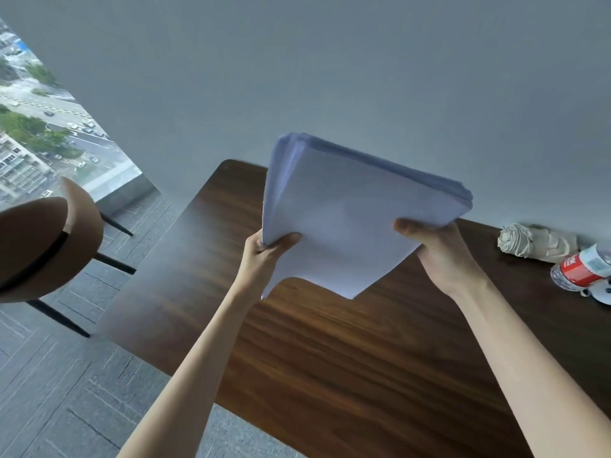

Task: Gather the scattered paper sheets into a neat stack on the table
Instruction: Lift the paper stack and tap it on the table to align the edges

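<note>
Our two bare forearms reach up from the bottom edge, and both hands hold the stack of paper sheets [357, 219] in the air above the wooden table [330, 358]. The stack does not touch the table.

Our left hand [264, 256] pinches the near left edge of the stack, with the thumb lying on the top sheet. Our right hand [439, 256] grips the right edge in the same way, thumb on top. On both hands, the other fingers are hidden under the paper.

The stack is tilted, with its far side higher. One near corner points down between the hands, and a loose corner droops beside the left wrist. At the far and left sides the sheets are not flush, so several edges show one behind another.

At the right end of the table a folded beige umbrella [535, 242] lies near the wall [330, 61]. Just beside it a clear plastic bottle [582, 269] with a red label lies on its side. We cannot tell whether it has liquid in it. A white object [598, 294] touches the bottle and is cut off by the frame edge.

To the left of the table stands a brown chair [43, 242] on a grey floor [66, 375]. Behind it a window [39, 127] shows a street with cars far below.
</note>
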{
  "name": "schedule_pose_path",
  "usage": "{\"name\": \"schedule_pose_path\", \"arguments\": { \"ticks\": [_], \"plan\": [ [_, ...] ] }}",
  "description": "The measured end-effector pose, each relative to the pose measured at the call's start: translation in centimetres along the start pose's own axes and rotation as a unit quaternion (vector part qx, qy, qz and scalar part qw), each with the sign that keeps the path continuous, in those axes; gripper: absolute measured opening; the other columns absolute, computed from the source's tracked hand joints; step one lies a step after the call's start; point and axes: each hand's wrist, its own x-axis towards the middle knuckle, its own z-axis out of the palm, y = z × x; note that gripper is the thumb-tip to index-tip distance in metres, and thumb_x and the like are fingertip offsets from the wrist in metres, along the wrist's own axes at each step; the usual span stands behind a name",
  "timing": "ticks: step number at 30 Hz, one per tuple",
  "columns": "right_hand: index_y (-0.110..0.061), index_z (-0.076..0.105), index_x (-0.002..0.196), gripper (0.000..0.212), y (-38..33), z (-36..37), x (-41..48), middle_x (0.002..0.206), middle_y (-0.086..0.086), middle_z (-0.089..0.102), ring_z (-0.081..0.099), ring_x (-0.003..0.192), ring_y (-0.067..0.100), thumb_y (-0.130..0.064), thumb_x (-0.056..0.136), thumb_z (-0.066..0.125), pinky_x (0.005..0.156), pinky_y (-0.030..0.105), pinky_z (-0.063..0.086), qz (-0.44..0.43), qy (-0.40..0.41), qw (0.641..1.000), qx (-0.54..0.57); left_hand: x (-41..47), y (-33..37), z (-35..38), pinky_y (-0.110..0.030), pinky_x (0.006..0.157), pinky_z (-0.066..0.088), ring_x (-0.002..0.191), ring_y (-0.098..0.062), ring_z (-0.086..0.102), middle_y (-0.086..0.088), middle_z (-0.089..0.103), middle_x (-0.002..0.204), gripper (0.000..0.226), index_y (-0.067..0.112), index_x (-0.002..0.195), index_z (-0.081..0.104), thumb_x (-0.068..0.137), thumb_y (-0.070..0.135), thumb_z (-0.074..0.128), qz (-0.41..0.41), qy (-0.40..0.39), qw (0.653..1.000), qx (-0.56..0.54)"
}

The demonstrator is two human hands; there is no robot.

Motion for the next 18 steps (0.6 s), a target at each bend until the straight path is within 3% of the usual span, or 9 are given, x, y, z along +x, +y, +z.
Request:
{"name": "schedule_pose_path", "arguments": {
  "ticks": [4, 8, 13, 18],
  "plan": [
    [-0.013, 0.068, 0.108, 0.046, -0.3, 1.2, 0.8, 0.108, 0.006, 0.072, 0.067, 0.104, 0.022, 0.004, 0.066, 0.075, 0.089, 0.035, 0.055, -0.012, -0.006, 0.997, -0.072, 0.5, -1.1, -0.5, -0.04, 0.081, 0.055, 0.092, -0.025, 0.071, -0.009, 0.074, 0.096, 0.023, 0.008, 0.096, 0.073, 0.076, 0.016, 0.08, -0.04, -0.027, 0.998, -0.027],
    [-0.01, 0.072, 0.102, 0.036, 1.7, 1.0, 0.8, 0.101, 0.005, 0.075, 0.071, 0.096, 0.018, 0.0, 0.068, 0.08, 0.083, 0.029, 0.054, 0.051, -0.036, 0.977, -0.204, 1.0, -0.6, -1.5, -0.036, 0.084, 0.055, 0.104, -0.026, 0.069, -0.009, 0.073, 0.109, 0.038, 0.014, 0.111, 0.069, 0.075, 0.009, 0.081, -0.031, -0.105, 0.994, -0.005],
    [-0.015, 0.071, 0.1, 0.036, 0.9, 0.8, 1.6, 0.099, 0.001, 0.075, 0.07, 0.095, 0.015, 0.004, 0.069, 0.077, 0.076, 0.02, 0.054, 0.07, -0.073, 0.976, -0.191, 2.7, 2.5, -3.9, -0.031, 0.095, 0.053, 0.116, -0.023, 0.064, -0.007, 0.067, 0.125, 0.062, 0.018, 0.128, 0.061, 0.069, 0.023, 0.08, 0.004, -0.22, 0.974, 0.049],
    [-0.012, 0.069, 0.11, 0.047, 1.1, 1.4, 1.9, 0.106, 0.005, 0.074, 0.07, 0.099, 0.016, 0.005, 0.067, 0.077, 0.084, 0.025, 0.055, 0.072, -0.088, 0.979, -0.172, 2.9, 3.3, -3.1, -0.026, 0.086, 0.053, 0.108, -0.018, 0.067, 0.002, 0.071, 0.113, 0.057, 0.022, 0.123, 0.062, 0.07, 0.009, 0.08, 0.0, -0.25, 0.966, 0.061]
  ]
}}
